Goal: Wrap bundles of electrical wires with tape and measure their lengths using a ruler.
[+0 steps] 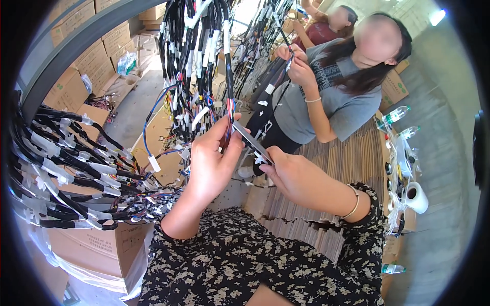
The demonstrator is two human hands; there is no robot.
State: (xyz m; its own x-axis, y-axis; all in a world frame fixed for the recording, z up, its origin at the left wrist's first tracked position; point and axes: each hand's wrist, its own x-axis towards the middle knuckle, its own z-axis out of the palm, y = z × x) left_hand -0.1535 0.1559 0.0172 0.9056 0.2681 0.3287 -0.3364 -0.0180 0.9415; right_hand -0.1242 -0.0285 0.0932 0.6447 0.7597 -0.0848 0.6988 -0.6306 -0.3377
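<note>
My left hand [213,159] is closed around a wire harness [229,66], pinching its coloured wires just below the black-wrapped part. The harness hangs down from above, among a dense bundle of similar black harnesses [191,46] with white tape and connectors. My right hand [293,171] is closed on one end of a flat, narrow grey strip-like piece [251,138]; its kind is unclear. The far end of that piece meets the wires at my left fingertips. Small white connectors hang close to my right fingers.
More taped harnesses [71,168] hang at the left from a dark frame [76,41]. Cardboard boxes [97,245] stand at left. A co-worker [332,86] handles a harness ahead on the right, another person beyond. Flat cardboard [326,173], bottles [395,116] and a white roll [417,198] lie right.
</note>
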